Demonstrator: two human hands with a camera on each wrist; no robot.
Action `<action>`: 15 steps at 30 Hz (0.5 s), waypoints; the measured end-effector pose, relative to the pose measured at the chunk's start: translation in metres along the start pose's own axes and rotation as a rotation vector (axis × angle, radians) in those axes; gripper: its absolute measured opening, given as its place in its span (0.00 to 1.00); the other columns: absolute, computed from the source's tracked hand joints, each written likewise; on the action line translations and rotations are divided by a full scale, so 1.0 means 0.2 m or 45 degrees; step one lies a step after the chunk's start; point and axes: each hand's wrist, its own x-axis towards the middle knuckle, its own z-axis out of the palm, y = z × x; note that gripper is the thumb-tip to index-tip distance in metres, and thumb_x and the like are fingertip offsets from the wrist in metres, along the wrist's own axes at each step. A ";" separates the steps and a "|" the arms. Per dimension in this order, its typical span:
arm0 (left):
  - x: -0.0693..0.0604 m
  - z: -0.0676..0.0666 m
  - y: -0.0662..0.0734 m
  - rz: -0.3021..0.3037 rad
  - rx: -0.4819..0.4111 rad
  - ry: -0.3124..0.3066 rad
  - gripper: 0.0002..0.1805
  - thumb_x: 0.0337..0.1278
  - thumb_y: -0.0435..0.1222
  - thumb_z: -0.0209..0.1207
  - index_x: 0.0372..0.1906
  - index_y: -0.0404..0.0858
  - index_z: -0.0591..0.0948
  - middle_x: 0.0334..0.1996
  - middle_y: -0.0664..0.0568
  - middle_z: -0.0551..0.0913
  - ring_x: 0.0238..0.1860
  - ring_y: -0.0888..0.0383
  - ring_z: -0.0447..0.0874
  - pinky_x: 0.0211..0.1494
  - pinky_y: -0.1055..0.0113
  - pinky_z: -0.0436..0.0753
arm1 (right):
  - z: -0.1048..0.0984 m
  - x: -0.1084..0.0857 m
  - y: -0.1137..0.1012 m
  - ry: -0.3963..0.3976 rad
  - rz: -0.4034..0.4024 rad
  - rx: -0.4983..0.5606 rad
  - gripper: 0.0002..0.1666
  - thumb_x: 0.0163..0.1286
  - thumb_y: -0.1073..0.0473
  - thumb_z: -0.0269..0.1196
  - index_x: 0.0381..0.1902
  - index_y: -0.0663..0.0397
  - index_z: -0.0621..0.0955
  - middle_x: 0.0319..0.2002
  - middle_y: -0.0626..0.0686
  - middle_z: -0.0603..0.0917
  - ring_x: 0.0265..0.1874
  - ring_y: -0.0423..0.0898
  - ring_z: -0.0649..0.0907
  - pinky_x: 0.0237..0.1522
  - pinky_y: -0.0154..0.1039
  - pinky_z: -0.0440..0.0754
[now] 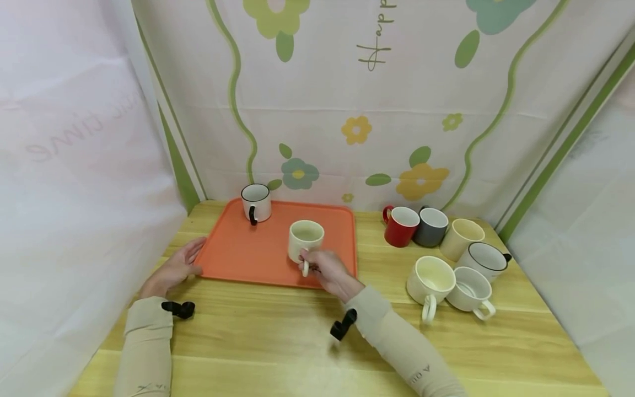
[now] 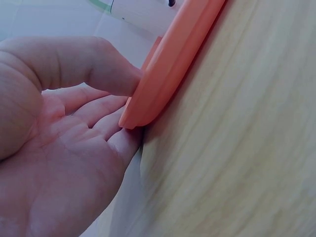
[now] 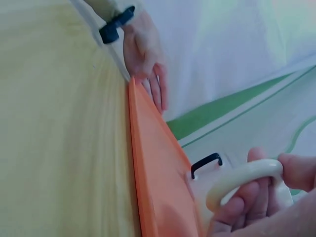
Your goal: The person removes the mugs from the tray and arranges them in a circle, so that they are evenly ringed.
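Note:
My right hand grips the handle of a cream mug, which is upright over the right half of an orange tray. Whether the mug's base touches the tray cannot be told. In the right wrist view, fingers and thumb close around the pale handle. My left hand is at the tray's front left corner. The left wrist view has its thumb touching the orange rim, the other fingers stretched straight along the outer side. A white mug with black rim and handle stands at the tray's back left.
On the right side of the wooden table several mugs are grouped: red, grey, pale yellow, black-rimmed white, cream and off-white. Flower-printed cloth encloses the back and sides.

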 end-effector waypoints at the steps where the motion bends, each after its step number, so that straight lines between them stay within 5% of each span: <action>1: 0.00 0.00 0.00 -0.001 -0.003 -0.001 0.58 0.57 0.18 0.59 0.86 0.32 0.38 0.87 0.35 0.36 0.85 0.29 0.34 0.57 0.87 0.72 | -0.02 -0.03 0.00 0.012 -0.014 -0.005 0.20 0.79 0.60 0.62 0.56 0.74 0.81 0.33 0.50 0.88 0.31 0.39 0.86 0.41 0.34 0.83; 6: -0.01 0.00 0.00 0.001 -0.004 0.005 0.57 0.57 0.17 0.59 0.86 0.31 0.38 0.86 0.33 0.36 0.84 0.28 0.34 0.57 0.88 0.71 | -0.13 -0.21 -0.01 0.070 -0.056 -0.064 0.21 0.79 0.58 0.63 0.53 0.74 0.84 0.30 0.46 0.89 0.34 0.40 0.86 0.46 0.35 0.83; 10: -0.01 0.00 0.01 0.009 -0.009 0.009 0.57 0.57 0.17 0.58 0.86 0.30 0.38 0.86 0.31 0.36 0.84 0.28 0.33 0.57 0.89 0.71 | -0.22 -0.33 -0.01 0.136 -0.087 -0.075 0.13 0.78 0.58 0.63 0.37 0.60 0.90 0.27 0.45 0.88 0.35 0.40 0.85 0.46 0.34 0.82; 15: -0.01 0.01 0.02 -0.015 0.000 0.014 0.57 0.57 0.17 0.58 0.86 0.31 0.38 0.86 0.33 0.36 0.85 0.29 0.34 0.56 0.89 0.72 | -0.34 -0.46 0.00 0.217 -0.104 -0.044 0.16 0.79 0.60 0.62 0.30 0.47 0.92 0.28 0.43 0.90 0.35 0.38 0.86 0.45 0.31 0.81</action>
